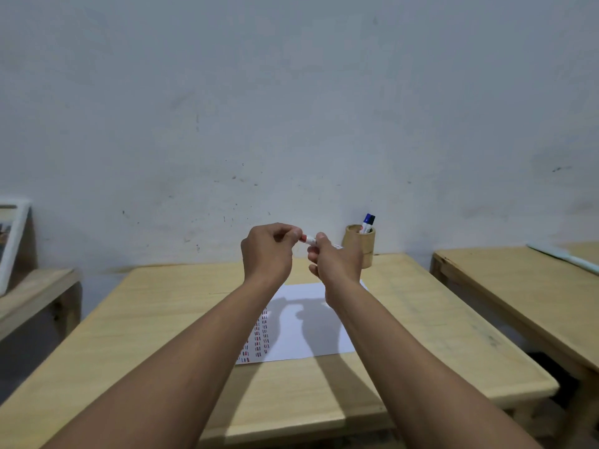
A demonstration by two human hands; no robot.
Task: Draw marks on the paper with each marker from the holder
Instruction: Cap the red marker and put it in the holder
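Pale wooden surface [155, 319], white paper [311, 332] with rows of red and blue dashes along its left edge, left hand [267, 251] pinching the red cap end of a marker [309, 239], right hand [337, 259] gripping its white barrel above the paper, label unreadable, bamboo holder [361, 244] behind with a blue-capped marker [368, 223], grey scuffed wall [291, 108]

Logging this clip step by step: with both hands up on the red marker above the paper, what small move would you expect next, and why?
Probably the left hand and right hand either pull the red cap off or press it on; which one cannot be told. They hold the red marker between them in the air, left fingers at its red end. The paper already bears red dashes, and a blue marker stands in the holder.
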